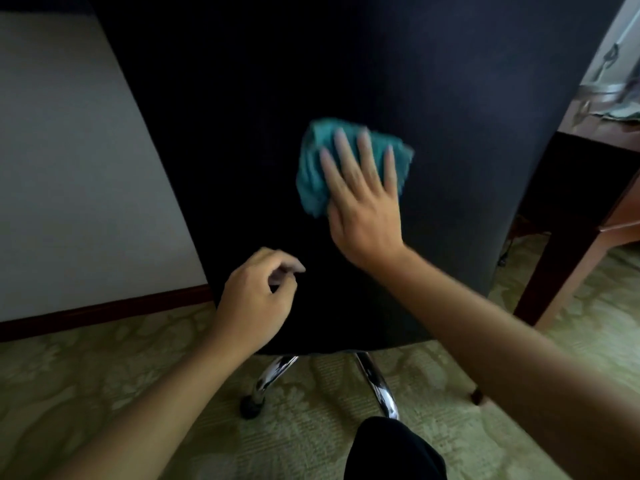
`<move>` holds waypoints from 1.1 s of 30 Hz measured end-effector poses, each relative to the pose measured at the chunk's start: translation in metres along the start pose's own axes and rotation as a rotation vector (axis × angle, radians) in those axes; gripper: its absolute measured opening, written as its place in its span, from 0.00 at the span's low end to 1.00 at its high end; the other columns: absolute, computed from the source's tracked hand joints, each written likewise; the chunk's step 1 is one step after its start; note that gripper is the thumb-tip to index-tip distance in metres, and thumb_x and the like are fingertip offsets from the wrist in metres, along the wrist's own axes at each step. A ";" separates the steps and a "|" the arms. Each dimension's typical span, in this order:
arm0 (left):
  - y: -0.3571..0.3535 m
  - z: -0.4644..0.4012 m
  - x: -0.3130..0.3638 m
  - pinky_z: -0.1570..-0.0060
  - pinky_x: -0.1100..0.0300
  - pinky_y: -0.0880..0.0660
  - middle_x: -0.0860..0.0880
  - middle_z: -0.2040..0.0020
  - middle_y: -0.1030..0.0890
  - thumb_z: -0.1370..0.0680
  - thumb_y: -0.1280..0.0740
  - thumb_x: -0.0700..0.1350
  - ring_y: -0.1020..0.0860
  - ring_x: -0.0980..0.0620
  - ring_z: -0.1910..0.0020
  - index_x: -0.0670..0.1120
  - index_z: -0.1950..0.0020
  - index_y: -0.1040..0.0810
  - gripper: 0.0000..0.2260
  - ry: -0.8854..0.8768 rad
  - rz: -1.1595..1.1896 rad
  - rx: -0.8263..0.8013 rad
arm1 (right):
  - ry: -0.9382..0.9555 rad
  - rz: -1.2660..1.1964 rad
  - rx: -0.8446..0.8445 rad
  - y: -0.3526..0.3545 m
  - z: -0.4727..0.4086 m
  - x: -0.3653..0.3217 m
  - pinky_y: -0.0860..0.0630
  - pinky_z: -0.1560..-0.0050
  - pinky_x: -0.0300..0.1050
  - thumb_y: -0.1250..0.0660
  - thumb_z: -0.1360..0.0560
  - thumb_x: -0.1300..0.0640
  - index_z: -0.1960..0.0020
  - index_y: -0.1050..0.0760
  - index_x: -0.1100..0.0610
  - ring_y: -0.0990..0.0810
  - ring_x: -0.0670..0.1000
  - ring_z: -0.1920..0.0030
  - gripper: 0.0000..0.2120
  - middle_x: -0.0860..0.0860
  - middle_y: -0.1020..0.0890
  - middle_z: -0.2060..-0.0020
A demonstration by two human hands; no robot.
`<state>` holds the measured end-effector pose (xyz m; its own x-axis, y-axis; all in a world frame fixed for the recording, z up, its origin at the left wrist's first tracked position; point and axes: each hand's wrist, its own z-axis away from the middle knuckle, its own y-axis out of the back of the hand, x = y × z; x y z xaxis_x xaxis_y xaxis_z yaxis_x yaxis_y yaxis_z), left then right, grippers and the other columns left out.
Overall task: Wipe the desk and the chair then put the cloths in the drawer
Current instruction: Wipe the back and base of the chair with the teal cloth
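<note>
Fingers [360, 150] of the right hand [363, 206] spread flat and straight, pressing a teal cloth [311, 174] against the dark chair [242, 116] back. Bunched and blurred, the cloth seems to run longest up-down. Below-left of it, the left hand [256, 299] curls loosely, holding nothing, by the chair's lower edge.

Your left hand [254, 299] and right hand [363, 209] are bare, with no rings, watch or gloves. Both forearms are uncovered to the frame edge. At six o'clock, your leg [391, 452] wears black fabric
</note>
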<state>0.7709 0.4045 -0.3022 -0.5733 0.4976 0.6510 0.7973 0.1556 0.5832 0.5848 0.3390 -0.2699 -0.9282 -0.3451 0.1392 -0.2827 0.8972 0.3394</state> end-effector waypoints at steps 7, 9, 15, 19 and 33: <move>0.019 0.016 -0.023 0.55 0.73 0.29 0.58 0.52 0.23 0.23 0.34 0.36 0.23 0.58 0.53 0.50 0.51 0.20 0.09 0.091 -0.001 0.120 | 0.282 0.063 -0.252 -0.043 0.058 -0.040 0.64 0.23 0.58 0.38 0.26 0.53 0.21 0.41 0.54 0.55 0.57 0.20 0.34 0.52 0.44 0.21; 0.020 0.026 -0.033 0.56 0.72 0.29 0.58 0.52 0.24 0.22 0.34 0.38 0.23 0.58 0.52 0.52 0.52 0.20 0.09 0.131 -0.005 0.065 | 0.449 0.143 -0.479 -0.056 0.144 -0.044 0.68 0.24 0.58 0.33 0.28 0.51 0.20 0.47 0.55 0.63 0.55 0.21 0.41 0.53 0.51 0.20; 0.031 0.042 -0.044 0.57 0.72 0.29 0.59 0.52 0.23 0.21 0.35 0.39 0.23 0.61 0.53 0.53 0.53 0.20 0.09 0.132 -0.006 -0.054 | 0.518 0.200 -0.649 -0.055 0.202 -0.039 0.69 0.23 0.56 0.45 0.27 0.54 0.20 0.49 0.54 0.63 0.53 0.20 0.36 0.51 0.56 0.19; 0.032 0.032 -0.046 0.57 0.73 0.29 0.60 0.54 0.23 0.21 0.35 0.39 0.23 0.61 0.53 0.54 0.55 0.20 0.10 0.160 0.025 0.023 | 0.241 0.116 -0.335 -0.035 0.076 -0.039 0.62 0.22 0.56 0.42 0.28 0.56 0.21 0.43 0.54 0.49 0.55 0.21 0.34 0.50 0.45 0.21; 0.055 0.070 -0.080 0.61 0.74 0.31 0.58 0.56 0.23 0.22 0.34 0.37 0.24 0.60 0.56 0.48 0.52 0.20 0.08 0.201 -0.048 0.127 | 0.551 0.260 -0.821 -0.091 0.181 -0.119 0.75 0.27 0.59 0.37 0.24 0.47 0.19 0.55 0.56 0.65 0.55 0.22 0.41 0.54 0.60 0.21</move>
<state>0.8739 0.4325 -0.3561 -0.6267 0.3097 0.7151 0.7786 0.2874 0.5579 0.6772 0.3477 -0.4856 -0.6382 -0.4315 0.6376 0.3570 0.5679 0.7417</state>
